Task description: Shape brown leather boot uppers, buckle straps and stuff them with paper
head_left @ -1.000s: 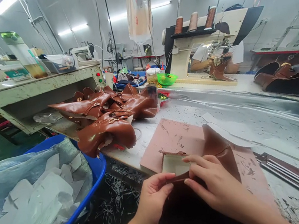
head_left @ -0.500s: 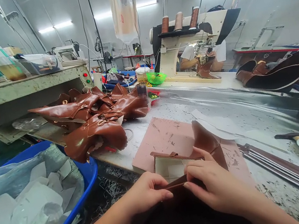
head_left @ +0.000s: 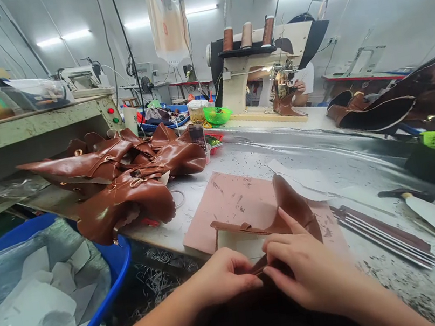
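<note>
A brown leather boot upper with a pale lining lies partly on a pink board at the table's near edge. Its near edge is pinched by my left hand, thumb on top and fingers curled. Close beside it, my right hand grips the same edge between thumb and fingers, its index finger stretched out over the leather. The two hands almost meet at the fingertips. Below them the leather is lost against dark clothing.
Left of the board is a pile of brown leather uppers. A blue bin holds white scraps. Dark strips, a hammer and white pieces lie right. A co-worker's hand is at the sewing machine behind.
My hands have come closer together along the leather edge, the left one shifting right. The view has turned slightly right. The co-worker's hands and the boot at the machine have moved.
</note>
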### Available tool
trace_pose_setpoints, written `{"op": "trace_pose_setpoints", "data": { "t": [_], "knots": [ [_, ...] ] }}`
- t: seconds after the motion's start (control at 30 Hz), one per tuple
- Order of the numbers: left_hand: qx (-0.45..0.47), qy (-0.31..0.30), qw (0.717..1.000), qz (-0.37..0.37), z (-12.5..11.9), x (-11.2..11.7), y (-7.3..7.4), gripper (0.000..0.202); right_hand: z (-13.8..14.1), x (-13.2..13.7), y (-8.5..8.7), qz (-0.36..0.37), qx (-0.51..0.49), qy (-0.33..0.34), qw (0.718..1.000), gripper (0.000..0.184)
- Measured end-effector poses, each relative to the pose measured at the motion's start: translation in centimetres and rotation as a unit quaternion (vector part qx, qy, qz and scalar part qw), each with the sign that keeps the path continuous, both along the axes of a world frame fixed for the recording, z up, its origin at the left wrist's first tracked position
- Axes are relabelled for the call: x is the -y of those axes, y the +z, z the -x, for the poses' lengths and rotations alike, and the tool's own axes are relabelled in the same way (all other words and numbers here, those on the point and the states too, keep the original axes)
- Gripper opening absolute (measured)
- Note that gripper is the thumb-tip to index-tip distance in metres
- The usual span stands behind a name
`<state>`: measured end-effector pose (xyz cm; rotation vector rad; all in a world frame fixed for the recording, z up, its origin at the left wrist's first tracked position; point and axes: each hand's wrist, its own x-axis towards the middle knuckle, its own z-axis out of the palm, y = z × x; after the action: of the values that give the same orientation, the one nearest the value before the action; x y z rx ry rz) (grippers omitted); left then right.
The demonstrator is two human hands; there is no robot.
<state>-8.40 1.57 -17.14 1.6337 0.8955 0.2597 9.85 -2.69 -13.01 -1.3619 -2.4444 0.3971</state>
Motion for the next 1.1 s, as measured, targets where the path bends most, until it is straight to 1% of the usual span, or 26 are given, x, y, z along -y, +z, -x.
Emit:
{"op": "trace_pose_setpoints", "data": {
  "t": [0.07, 0.13, 0.23, 0.33, 0.37, 0.43, 0.47, 0.5, 0.53, 0.57, 0.6, 0.63, 0.67, 0.7, 0.73, 0.77, 0.8, 0.83, 0.87, 0.93, 1.0, 1.03, 1.1],
  "knots": [
    [0.006, 0.01, 1.0, 0.014, -0.1, 0.1, 0.0, 0.025, -0.6, -0.1, 0.2, -0.002, -0.002, -0.014, 1.0, 0.014],
    [0.01, 0.006, 1.0, 0.017, 0.1, 0.2, 0.2, 0.021, -0.9, -0.3, 0.3, -0.001, 0.001, -0.012, 1.0, 0.014],
    [0.02, -0.035, 0.999, 0.021, 0.2, 0.0, 0.8, 0.015, -0.7, -0.7, 0.3, -0.004, 0.013, 0.002, 1.0, 0.015],
    [0.058, -0.085, 0.994, 0.031, -0.4, -0.4, 1.0, 0.001, 0.0, -0.5, 0.2, -0.023, 0.014, 0.009, 1.0, 0.015],
    [0.072, -0.09, 0.993, 0.035, -0.7, -0.5, 0.9, 0.004, 0.1, -0.3, 0.1, -0.032, 0.006, 0.01, 0.999, 0.015],
    [0.084, -0.067, 0.993, 0.046, -1.3, -0.7, 0.6, 0.008, -0.1, 0.3, -0.3, -0.071, -0.035, 0.005, 0.997, 0.015],
    [0.08, -0.046, 0.994, 0.054, -1.7, -0.8, 0.4, 0.009, -0.5, 0.6, -0.6, -0.109, -0.074, -0.01, 0.991, 0.015],
    [0.071, -0.026, 0.995, 0.062, -1.9, -0.8, 0.2, 0.012, -1.1, 0.8, -1.0, -0.159, -0.127, -0.039, 0.978, 0.016],
    [0.06, -0.007, 0.996, 0.068, -2.2, -0.8, 0.0, 0.014, -1.9, 1.0, -1.5, -0.213, -0.191, -0.085, 0.954, 0.018],
    [0.052, 0.007, 0.996, 0.072, -2.4, -0.8, 0.0, 0.015, -2.8, 1.1, -2.1, -0.25, -0.252, -0.147, 0.923, 0.02],
    [0.05, 0.014, 0.996, 0.076, -2.5, -0.8, 0.0, 0.015, -3.7, 1.1, -2.6, -0.251, -0.303, -0.21, 0.895, 0.021],
    [0.052, 0.014, 0.995, 0.08, -2.7, -0.8, 0.0, 0.014, -4.4, 1.1, -3.1, -0.206, -0.341, -0.262, 0.879, 0.023],
    [0.057, 0.014, 0.995, 0.084, -2.9, -0.7, 0.2, 0.013, -5.1, 1.0, -3.6, -0.118, -0.369, -0.289, 0.876, 0.024],
    [0.066, 0.013, 0.994, 0.087, -3.0, -0.7, 0.4, 0.013, -5.5, 0.8, -4.0, -0.008, -0.387, -0.287, 0.876, 0.026],
    [0.076, 0.013, 0.993, 0.089, -3.2, -0.6, 0.6, 0.015, -5.7, 0.6, -4.3, 0.098, -0.402, -0.26, 0.873, 0.029],
    [0.084, 0.016, 0.992, 0.089, -3.5, -0.6, 0.8, 0.017, -5.7, 0.4, -4.4, 0.178, -0.418, -0.223, 0.863, 0.032],
    [0.088, 0.02, 0.992, 0.087, -3.7, -0.6, 0.9, 0.017, -5.6, 0.2, -4.4, 0.219, -0.44, -0.195, 0.848, 0.034],
    [0.089, 0.024, 0.992, 0.085, -3.9, -0.5, 1.0, 0.016, -5.4, 0.0, -4.4, 0.233, -0.461, -0.183, 0.836, 0.037],
    [0.087, 0.028, 0.992, 0.083, -4.1, -0.5, 1.1, 0.014, -5.1, -0.1, -4.2, 0.232, -0.478, -0.185, 0.827, 0.039],
    [0.076, 0.036, 0.993, 0.084, -4.4, -0.4, 1.1, 0.012, -4.7, -0.4, -3.9, 0.22, -0.5, -0.194, 0.815, 0.04],
    [0.079, 0.05, 0.991, 0.095, -4.8, -0.3, 0.8, 0.011, -4.4, -0.5, -3.8, 0.225, -0.518, -0.185, 0.804, 0.038],
    [0.087, 0.06, 0.989, 0.102, -5.0, -0.2, 0.6, 0.014, -4.4, -0.5, -3.9, 0.234, -0.53, -0.175, 0.796, 0.038],
    [0.102, 0.083, 0.985, 0.113, -5.5, 0.0, 0.2, 0.02, -4.5, -0.3, -4.3, 0.255, -0.562, -0.161, 0.77, 0.039]
  ]
}}
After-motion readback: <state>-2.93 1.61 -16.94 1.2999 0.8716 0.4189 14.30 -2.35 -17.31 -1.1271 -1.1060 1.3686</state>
